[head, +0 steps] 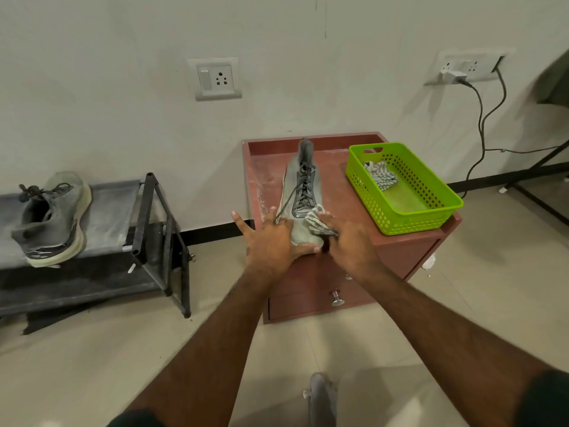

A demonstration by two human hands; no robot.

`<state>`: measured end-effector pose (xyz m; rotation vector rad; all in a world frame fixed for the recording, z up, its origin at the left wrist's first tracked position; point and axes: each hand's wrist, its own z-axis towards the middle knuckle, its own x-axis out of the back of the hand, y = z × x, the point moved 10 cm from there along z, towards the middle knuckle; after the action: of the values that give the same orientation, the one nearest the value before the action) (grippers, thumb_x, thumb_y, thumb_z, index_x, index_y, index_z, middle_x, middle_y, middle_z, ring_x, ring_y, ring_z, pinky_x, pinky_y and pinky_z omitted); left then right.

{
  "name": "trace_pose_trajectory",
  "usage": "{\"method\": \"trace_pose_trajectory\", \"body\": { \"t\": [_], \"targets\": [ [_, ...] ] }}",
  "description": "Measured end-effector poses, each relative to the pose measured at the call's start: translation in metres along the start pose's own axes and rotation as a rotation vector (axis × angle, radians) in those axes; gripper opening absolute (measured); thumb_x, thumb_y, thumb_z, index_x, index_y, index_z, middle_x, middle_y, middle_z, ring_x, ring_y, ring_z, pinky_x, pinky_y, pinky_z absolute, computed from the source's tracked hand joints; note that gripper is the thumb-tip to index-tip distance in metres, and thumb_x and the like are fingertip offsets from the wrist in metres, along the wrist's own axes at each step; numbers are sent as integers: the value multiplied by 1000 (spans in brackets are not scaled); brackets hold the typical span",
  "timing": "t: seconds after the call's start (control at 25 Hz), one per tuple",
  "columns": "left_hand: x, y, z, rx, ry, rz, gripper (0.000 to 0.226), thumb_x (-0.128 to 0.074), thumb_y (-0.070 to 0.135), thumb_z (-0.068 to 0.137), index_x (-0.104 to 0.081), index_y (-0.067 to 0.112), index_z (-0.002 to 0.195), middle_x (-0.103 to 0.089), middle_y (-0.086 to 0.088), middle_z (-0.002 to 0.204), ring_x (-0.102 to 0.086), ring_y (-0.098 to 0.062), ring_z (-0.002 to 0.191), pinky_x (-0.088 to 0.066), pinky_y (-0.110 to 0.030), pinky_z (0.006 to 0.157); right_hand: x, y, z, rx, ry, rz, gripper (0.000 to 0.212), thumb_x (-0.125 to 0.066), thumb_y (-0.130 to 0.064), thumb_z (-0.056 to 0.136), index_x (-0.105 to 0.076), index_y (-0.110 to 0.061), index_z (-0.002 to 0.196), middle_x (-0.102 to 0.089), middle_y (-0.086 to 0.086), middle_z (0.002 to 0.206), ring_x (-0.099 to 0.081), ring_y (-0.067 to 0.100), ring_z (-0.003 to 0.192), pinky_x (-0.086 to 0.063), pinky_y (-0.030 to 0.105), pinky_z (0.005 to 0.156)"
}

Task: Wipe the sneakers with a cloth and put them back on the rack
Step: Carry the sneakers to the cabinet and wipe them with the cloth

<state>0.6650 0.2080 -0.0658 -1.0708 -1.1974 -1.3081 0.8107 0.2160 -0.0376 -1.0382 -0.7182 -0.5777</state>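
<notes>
- Grey sneaker (303, 192) lying on top of a reddish-brown cabinet (348, 263), toe toward the camera, heel toward the wall, laces tied loosely.
- Left hand (271, 241) pressed flat against the near left side of that sneaker's toe, fingers spread and straight, thumb reaching under the toe tip.
- Right hand (345, 241) at the toe's right side, fingers curled around a striped cloth (317, 221), cloth bunched against the upper just below the laces.
- Green basket (443, 208) on the right part of the cabinet top, just beside the sneaker, not touching it; a second striped cloth (380, 177) crumpled in its far corner.
- Other sneaker (52, 217) on the top shelf of a black shoe rack (154, 229) to the left, well apart from the cabinet, heel toward the camera, tilted on its side edge.
- Cabinet drawer knob (337, 298) visible below the arms.
- Wall socket (215, 78) above, between rack and cabinet; a plugged-in socket with black cables (480, 118) at upper right.
</notes>
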Motion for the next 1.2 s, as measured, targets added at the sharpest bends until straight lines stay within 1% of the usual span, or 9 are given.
{"method": "trace_pose_trajectory", "body": {
  "t": [0.12,0.24,0.36,0.44,0.6,0.68,0.92,1.12,1.2],
  "targets": [
    [-3,4,0,-41,7,-12,83,-48,82,80,-46,28,144,-42,-2,155,-37,-14,144,15,-80,104,-23,-18,-10,164,-201,99,51,-49,8,75,-71,-14,116,-72,2,115,-67,15,105,-47,23,98],
    [-1,2,-4,17,30,-73,90,-42,89,75,-50,27,140,-41,-2,155,-37,-15,144,12,-78,107,-6,11,5,-136,-167,556,38,-53,8,88,-72,-14,113,-75,-12,87,-67,-2,78,-51,20,68],
    [5,3,-8,117,82,-23,94,-28,94,74,-61,27,132,-50,0,149,-29,-16,148,11,-80,104,12,4,21,25,36,186,49,-53,7,81,-70,-19,119,-73,-11,108,-65,5,102,-51,28,92],
    [4,3,-9,135,86,-14,95,-22,95,74,-58,33,137,-48,3,151,-25,-15,150,10,-82,103,-18,-15,22,230,-114,-100,53,-52,1,77,-67,-22,123,-67,0,126,-58,16,121,-42,34,108],
    [0,-3,-11,104,73,-48,91,-29,94,74,-51,38,141,-41,6,155,-27,-10,148,8,-82,104,-39,14,36,-27,-383,184,41,-54,-4,83,-72,-30,109,-74,-8,104,-67,11,100,-54,38,91],
    [3,-5,-14,122,82,-105,84,-36,90,77,-59,33,134,-45,5,152,-31,-10,146,7,-80,106,-23,19,44,-82,-273,306,37,-57,-3,86,-73,-30,106,-75,-8,99,-68,11,96,-55,42,87],
    [1,-4,-9,136,76,-171,76,-33,85,83,-53,35,137,-52,13,142,-34,-9,142,5,-82,104,-41,-64,68,393,-308,-630,35,-61,-28,79,-66,-30,113,-71,-1,104,-65,22,98,-46,34,82],
    [6,-8,-8,167,101,-174,72,-46,77,84,-63,21,127,-58,1,137,-44,-13,136,5,-78,109,4,-22,155,-81,-15,-447,24,-55,-12,85,-68,-21,103,-66,13,96,-63,36,93,-52,37,74],
    [5,-7,-10,158,108,-161,77,-45,79,83,-61,21,130,-57,0,139,-42,-14,139,7,-78,109,5,-35,155,39,22,-511,30,-57,-11,79,-67,-24,105,-69,9,90,-61,36,91,-51,39,76]
  ]
}}
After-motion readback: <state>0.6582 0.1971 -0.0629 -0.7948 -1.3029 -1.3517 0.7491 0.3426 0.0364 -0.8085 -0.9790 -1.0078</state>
